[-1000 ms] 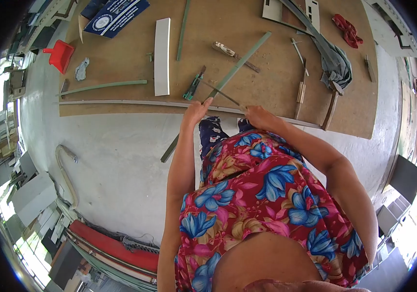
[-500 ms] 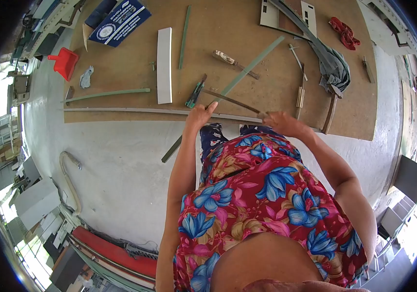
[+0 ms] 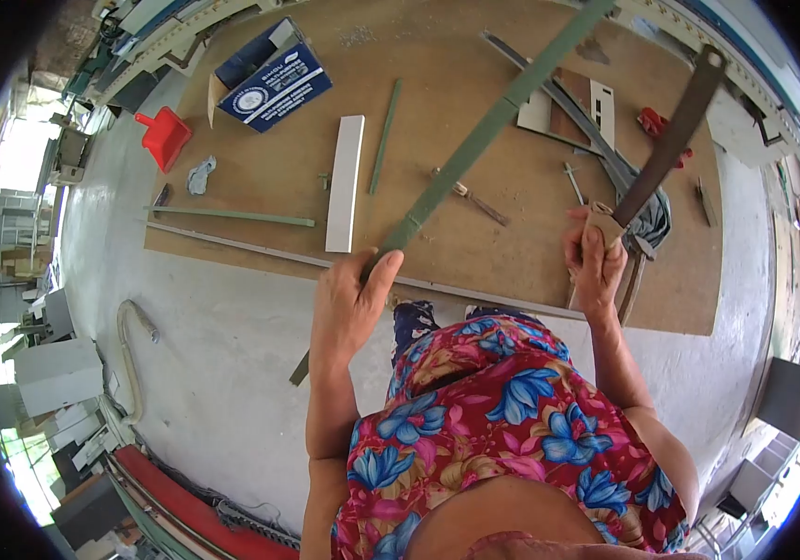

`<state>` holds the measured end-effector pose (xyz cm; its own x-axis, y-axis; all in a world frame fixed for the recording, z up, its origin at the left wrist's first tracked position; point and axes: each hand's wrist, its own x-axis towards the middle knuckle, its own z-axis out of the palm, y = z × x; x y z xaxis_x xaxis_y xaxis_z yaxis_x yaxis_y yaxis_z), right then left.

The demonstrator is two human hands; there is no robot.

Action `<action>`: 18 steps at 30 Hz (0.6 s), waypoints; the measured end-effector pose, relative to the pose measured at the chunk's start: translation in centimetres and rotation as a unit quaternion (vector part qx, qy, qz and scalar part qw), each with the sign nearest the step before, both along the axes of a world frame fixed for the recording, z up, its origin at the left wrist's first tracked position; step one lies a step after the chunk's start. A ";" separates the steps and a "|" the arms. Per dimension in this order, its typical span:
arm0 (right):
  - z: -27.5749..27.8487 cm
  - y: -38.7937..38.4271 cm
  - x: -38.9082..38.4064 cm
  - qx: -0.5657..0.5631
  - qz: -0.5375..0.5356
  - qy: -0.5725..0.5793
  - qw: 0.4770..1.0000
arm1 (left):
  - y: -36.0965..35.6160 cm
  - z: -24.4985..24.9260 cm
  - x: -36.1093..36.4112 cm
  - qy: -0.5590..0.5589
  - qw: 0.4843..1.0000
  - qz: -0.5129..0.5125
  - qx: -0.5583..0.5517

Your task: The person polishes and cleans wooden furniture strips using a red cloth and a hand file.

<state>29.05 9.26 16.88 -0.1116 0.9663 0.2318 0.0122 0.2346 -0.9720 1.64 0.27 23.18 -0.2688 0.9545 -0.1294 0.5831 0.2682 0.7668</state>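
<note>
Saw at left a blue-and-white cardboard box (image 3: 290,93) and a white rectangular board (image 3: 345,187) on the brown-topped bench (image 3: 269,168). Clamped the left grip (image 3: 351,303) on a long, flat green strip (image 3: 474,149) slanting over the bench. Noted a wooden-handled chisel (image 3: 486,207) partly behind the strip. Held the right grip (image 3: 598,266) closed around the pale wooden handle (image 3: 608,224) of a long, dark-brown blade (image 3: 670,135), well apart from the strip, near a crumpled grey cloth (image 3: 656,217).

Green strip (image 3: 460,161), dark brown blade (image 3: 672,140)
</note>
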 end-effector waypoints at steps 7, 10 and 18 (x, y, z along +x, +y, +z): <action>1.5 -0.2 -0.7 0.048 0.042 -0.006 0.998 | -1.4 3.0 1.0 0.047 0.997 0.013 0.054; 1.5 -0.4 -1.3 0.046 0.091 -0.042 0.994 | -1.3 2.7 0.9 0.072 0.996 0.024 0.044; 1.7 -1.6 -3.6 -0.058 0.219 -0.207 0.952 | 0.2 0.6 1.2 0.138 0.989 0.043 -0.014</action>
<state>25.44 7.71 18.55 -0.5686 0.8223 -0.0249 0.3248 0.1966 -0.9251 2.87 0.46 23.74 -0.3768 0.9240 -0.0654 0.7440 0.3440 0.5728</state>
